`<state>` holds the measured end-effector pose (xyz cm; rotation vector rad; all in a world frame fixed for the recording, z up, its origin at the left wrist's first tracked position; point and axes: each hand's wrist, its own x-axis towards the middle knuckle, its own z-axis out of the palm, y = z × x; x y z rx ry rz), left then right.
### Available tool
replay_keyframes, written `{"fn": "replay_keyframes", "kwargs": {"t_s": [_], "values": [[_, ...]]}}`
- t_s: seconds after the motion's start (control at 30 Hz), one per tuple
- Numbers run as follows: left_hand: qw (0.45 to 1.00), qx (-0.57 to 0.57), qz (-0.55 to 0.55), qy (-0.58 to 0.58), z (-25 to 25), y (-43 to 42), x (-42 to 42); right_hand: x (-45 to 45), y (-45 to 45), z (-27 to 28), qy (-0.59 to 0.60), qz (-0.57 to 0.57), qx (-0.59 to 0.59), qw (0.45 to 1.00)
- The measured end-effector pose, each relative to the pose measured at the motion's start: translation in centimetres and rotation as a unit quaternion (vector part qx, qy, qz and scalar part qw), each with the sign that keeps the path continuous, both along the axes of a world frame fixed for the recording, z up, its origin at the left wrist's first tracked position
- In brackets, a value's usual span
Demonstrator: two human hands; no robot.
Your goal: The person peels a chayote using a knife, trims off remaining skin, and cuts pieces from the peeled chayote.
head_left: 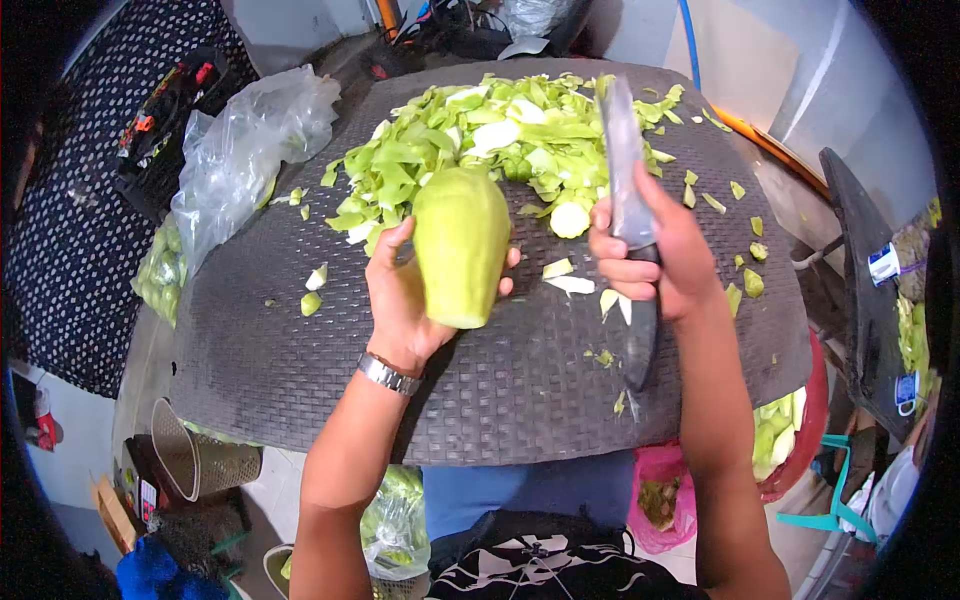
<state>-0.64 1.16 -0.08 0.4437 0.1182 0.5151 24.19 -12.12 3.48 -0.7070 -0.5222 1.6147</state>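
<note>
A peeled pale-green fruit (461, 245) stands nearly upright in my left hand (405, 290), whose fingers wrap round its lower sides. A metal watch (388, 374) is on that wrist. My right hand (665, 245) grips a knife (624, 150) by its black handle, with the blade pointing up and away from me. Behind both hands, a heap of green peelings (540, 125) lies on the dark woven table (500, 390). Small peel scraps lie between the hands and to the right.
A clear plastic bag (235, 150) lies at the table's left edge. Beyond the right edge stands a dark board (850, 290). Below the table are a beige basket (205, 462), a pink bag (662, 505) and a red basin (808, 440) with pale-green pieces.
</note>
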Motion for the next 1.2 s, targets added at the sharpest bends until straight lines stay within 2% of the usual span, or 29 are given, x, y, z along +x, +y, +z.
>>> {"fn": "replay_keyframes", "kwargs": {"t_s": [0.1, 0.13, 0.2, 0.27, 0.37, 0.47, 0.6, 0.7, 0.8, 0.9, 0.97, 1.0, 1.03, 1.13, 1.17, 1.2], "values": [[0.991, 0.069, 0.079, 0.083, -0.2, -0.1, 0.0, 1.0, -0.2, 0.2, -0.064, 0.062, 0.063, 0.994], [0.994, 0.061, 0.071, 0.061, -0.7, 0.0, -0.2, 0.8, -0.3, 0.2, -0.196, 0.016, 0.012, 0.980], [0.997, 0.050, 0.053, 0.014, -1.3, 0.6, -0.4, 0.4, -0.2, 0.5, -0.447, -0.079, -0.087, 0.887], [0.996, 0.052, 0.069, 0.032, -1.1, 0.3, -0.5, 1.6, -0.8, -0.3, -0.523, -0.087, -0.122, 0.839], [0.992, 0.070, 0.084, 0.059, -0.9, 0.8, -0.4, 2.7, -1.7, -0.2, -0.682, -0.113, -0.147, 0.708], [0.991, 0.075, 0.084, 0.068, -1.1, 1.1, -0.4, 3.8, -2.1, 0.0, -0.665, -0.109, -0.192, 0.713], [0.989, 0.096, 0.083, 0.070, -1.2, 1.1, -0.3, 4.4, -2.3, 1.0, -0.717, -0.092, -0.277, 0.633], [0.992, 0.069, 0.082, 0.060, -1.1, 1.2, -0.2, 4.5, -3.1, 2.3, -0.693, -0.051, -0.349, 0.629], [0.995, 0.065, 0.053, 0.047, -1.2, 1.2, -0.3, 6.3, -3.8, 1.3, -0.708, -0.051, -0.309, 0.633], [0.992, 0.090, 0.037, 0.083, -1.1, 1.3, -0.4, 6.8, -4.3, 1.5, -0.662, -0.073, -0.221, 0.712], [0.986, 0.101, 0.041, 0.124, -1.6, 1.0, -0.3, 5.4, -4.1, 1.2, -0.652, -0.148, -0.171, 0.723], [0.976, 0.148, 0.047, 0.151, -1.5, 0.9, -0.2, 4.8, -3.9, 1.0, -0.646, -0.186, -0.145, 0.726], [0.963, 0.194, 0.053, 0.178, -1.4, 0.6, -0.2, 4.7, -3.2, -0.4, -0.693, -0.232, 0.018, 0.683], [0.929, 0.292, 0.073, 0.214, -0.1, -0.3, 0.2, 1.9, -1.3, 0.4, -0.751, -0.240, 0.091, 0.608], [0.920, 0.320, 0.080, 0.210, -0.1, -0.4, 0.2, 1.5, -0.6, -0.7, -0.768, -0.278, 0.114, 0.566], [0.911, 0.347, 0.087, 0.206, 0.0, -0.4, 0.3, 1.4, -0.5, -1.1, -0.779, -0.267, 0.095, 0.559]]}}
